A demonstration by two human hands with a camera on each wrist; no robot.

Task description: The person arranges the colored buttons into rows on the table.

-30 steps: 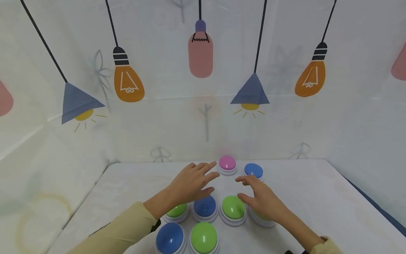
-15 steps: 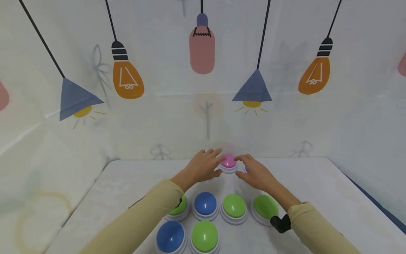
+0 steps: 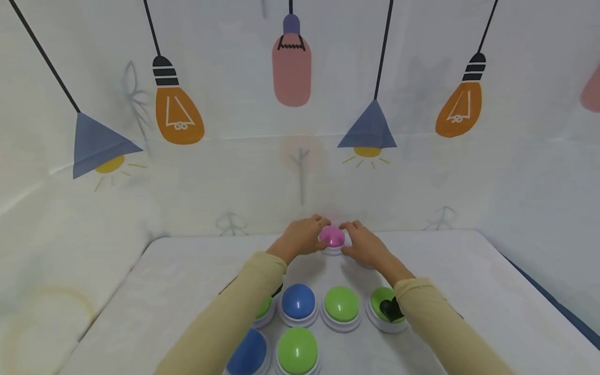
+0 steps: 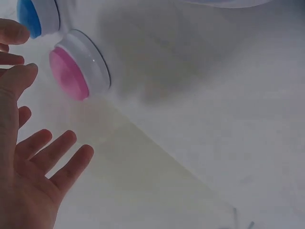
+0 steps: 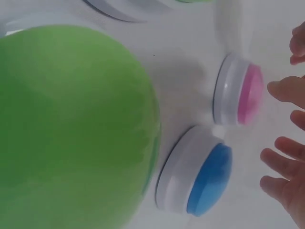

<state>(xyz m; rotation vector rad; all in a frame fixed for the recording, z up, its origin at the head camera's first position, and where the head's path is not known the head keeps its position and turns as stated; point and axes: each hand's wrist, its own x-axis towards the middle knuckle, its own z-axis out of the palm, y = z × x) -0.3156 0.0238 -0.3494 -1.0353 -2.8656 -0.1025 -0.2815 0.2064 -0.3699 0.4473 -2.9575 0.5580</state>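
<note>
A pink push button (image 3: pixel 333 237) on a white round base stands at the far side of the table. My left hand (image 3: pixel 302 237) is on its left and my right hand (image 3: pixel 367 247) on its right. Both hands hover with bent, spread fingers and hold nothing. In the left wrist view a gap shows between the fingers (image 4: pixel 71 164) and the pink dome (image 4: pixel 68 74). The right wrist view also shows the thumb (image 5: pixel 288 89) apart from it. Beside the pink one is a blue button (image 5: pixel 210 180), mostly hidden behind my right hand in the head view.
Nearer me stand several more buttons: a blue one (image 3: pixel 298 301), green ones (image 3: pixel 341 303) (image 3: pixel 297 350) and another blue one (image 3: pixel 247 354), partly behind my left sleeve (image 3: pixel 229 312). A white cloth printed with lamps (image 3: pixel 300 172) hangs behind the white table (image 3: pixel 187 271).
Both hands have moved forward and drawn closer together, now on either side of the pink button. The right hand has come to cover most of the far blue button. The buttons stay in place.
</note>
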